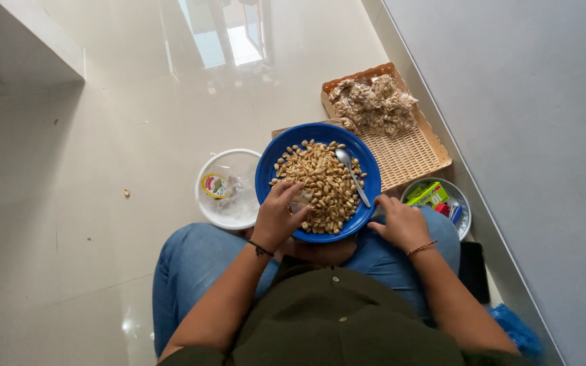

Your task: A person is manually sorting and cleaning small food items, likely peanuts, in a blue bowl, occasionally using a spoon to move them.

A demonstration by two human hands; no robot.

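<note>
- While only the head view is on hand, everything below comes from it: a round blue plastic plate [276, 157] heaped with loose shelled peanuts [320, 183] sits on the lap of a person in blue jeans, seated on a glossy tiled floor [69, 203].
- Left hand [278, 215]: wrist bent down over the plate's near-left rim, fingers curled, pinching what looks like a small clear plastic bag [300, 200] at the edge of the peanut pile. Grip closed on it; contents of the bag too small to tell.
- Right hand [401, 222]: lying palm down on the right thigh, just beside the plate's rim, fingers loosely spread, holding nothing.
- Handling, my read: the peanuts are light, dry and loose, so they roll and spill if the plate tips; the plate is stiff, best held at the rim or under the base. The bag is thin, limp and slippery; hold it at the mouth.
- A metal spoon [351, 173] lies in the plate, bowl up on the peanuts, handle toward the right rim.
- Around: a white round plastic tub [205, 203] at left; a woven rattan tray [408, 159] with filled clear packets of peanuts [373, 103] beyond; a small bowl [461, 200] of coloured oddments at right, beside the grey wall.
</note>
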